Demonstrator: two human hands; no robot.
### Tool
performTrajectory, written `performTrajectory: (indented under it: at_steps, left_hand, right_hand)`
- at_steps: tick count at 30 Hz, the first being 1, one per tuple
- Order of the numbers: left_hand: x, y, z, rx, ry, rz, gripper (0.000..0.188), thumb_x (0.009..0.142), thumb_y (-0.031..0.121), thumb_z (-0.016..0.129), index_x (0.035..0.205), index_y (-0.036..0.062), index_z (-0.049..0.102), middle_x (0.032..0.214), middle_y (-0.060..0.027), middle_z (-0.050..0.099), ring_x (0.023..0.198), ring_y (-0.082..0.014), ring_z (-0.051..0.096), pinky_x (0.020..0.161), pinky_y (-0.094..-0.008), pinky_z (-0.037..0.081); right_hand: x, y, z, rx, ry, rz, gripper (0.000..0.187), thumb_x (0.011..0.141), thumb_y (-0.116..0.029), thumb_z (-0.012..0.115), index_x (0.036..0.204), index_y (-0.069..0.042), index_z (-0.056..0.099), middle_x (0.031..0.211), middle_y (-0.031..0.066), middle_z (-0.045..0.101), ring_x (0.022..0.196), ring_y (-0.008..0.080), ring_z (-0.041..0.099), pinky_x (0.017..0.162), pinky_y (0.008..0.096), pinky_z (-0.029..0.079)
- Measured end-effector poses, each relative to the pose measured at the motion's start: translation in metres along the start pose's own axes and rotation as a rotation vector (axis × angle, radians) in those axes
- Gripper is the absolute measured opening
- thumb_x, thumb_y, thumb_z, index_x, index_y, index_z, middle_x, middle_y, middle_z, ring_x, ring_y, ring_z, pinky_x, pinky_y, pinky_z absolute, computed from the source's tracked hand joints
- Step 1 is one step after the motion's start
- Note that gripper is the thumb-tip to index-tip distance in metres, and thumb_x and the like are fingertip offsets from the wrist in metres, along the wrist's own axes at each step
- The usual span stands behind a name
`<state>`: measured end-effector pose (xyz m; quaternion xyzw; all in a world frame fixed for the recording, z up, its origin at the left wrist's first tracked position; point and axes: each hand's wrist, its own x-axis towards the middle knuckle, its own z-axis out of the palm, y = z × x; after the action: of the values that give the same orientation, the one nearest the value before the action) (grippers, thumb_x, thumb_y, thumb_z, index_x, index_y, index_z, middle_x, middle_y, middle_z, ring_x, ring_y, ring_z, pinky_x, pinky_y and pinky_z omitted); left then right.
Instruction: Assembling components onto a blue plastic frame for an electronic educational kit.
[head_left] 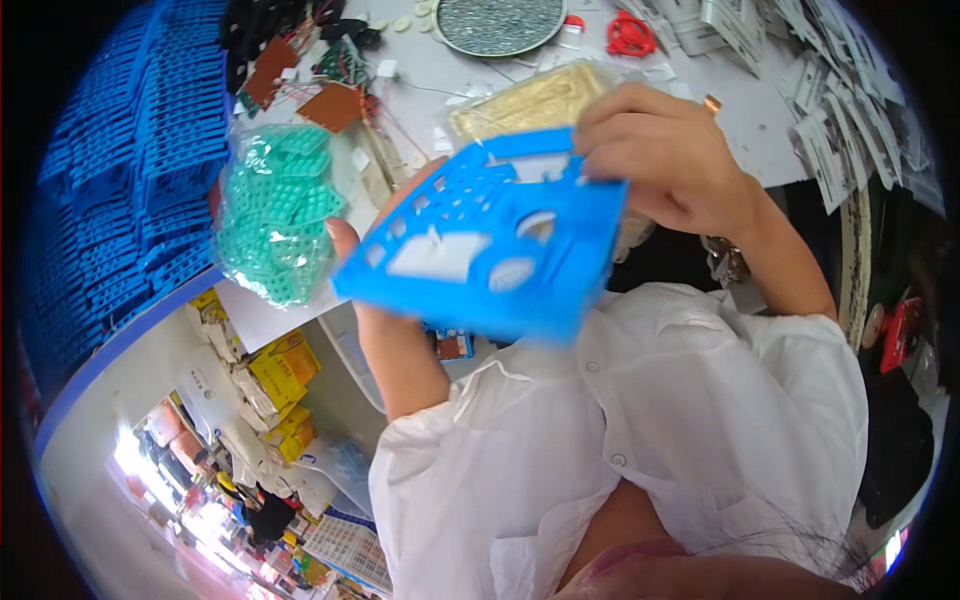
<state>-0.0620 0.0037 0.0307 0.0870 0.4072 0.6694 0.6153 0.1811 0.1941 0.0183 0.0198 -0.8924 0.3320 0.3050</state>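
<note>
A blue plastic panel (565, 270) with round, square and rectangular openings is held up, tilted, above the near edge of the worktable; motion blurs its lower edge. My right hand (665, 160) is closed on its upper right corner, fingers bent over the edge. On the other side, my left hand (345, 240) grips the panel's left edge, the thumb showing and most of the fingers hidden behind the plastic. Close to my left thumb lies a clear bag of green plastic keypads (285, 210). Just beyond the panel rests a clear bag of pale yellow parts (525, 100).
Tall stacks of blue panels (140, 150) stand at the left. A round tray of small metal parts (500, 22) sits at the far side, near a red ring-shaped item (630, 36). Wired circuit boards (340, 65) lie far left; white plastic parts (840, 120) pile up at right.
</note>
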Motion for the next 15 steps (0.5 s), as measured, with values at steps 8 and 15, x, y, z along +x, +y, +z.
performTrajectory:
  at_steps: [8,15]
  left_hand:
    - [0.014,-0.019,0.015,0.585,-0.1,0.282,0.079,0.099,0.006,0.058,0.164,-0.0014,0.014,0.155,-0.0217,0.046,0.135,-0.0273,0.054,0.112,-0.0398,0.044]
    - [0.011,-0.059,0.015,0.94,0.041,0.307,0.083,0.097,0.006,0.063,0.164,0.002,0.014,0.108,-0.0114,0.068,0.089,-0.0127,0.064,0.075,-0.0268,0.05]
  right_hand:
    - [-0.014,-0.013,-0.001,0.366,0.376,0.517,0.075,0.089,-0.002,0.071,0.155,-0.007,0.036,0.131,0.0144,0.066,0.128,0.025,0.056,0.1,0.0375,0.051]
    - [-0.04,-0.021,0.036,0.533,0.332,0.812,0.09,0.092,-0.01,0.077,0.163,-0.011,0.022,0.105,0.0152,0.075,0.088,0.0176,0.074,0.074,0.0286,0.059]
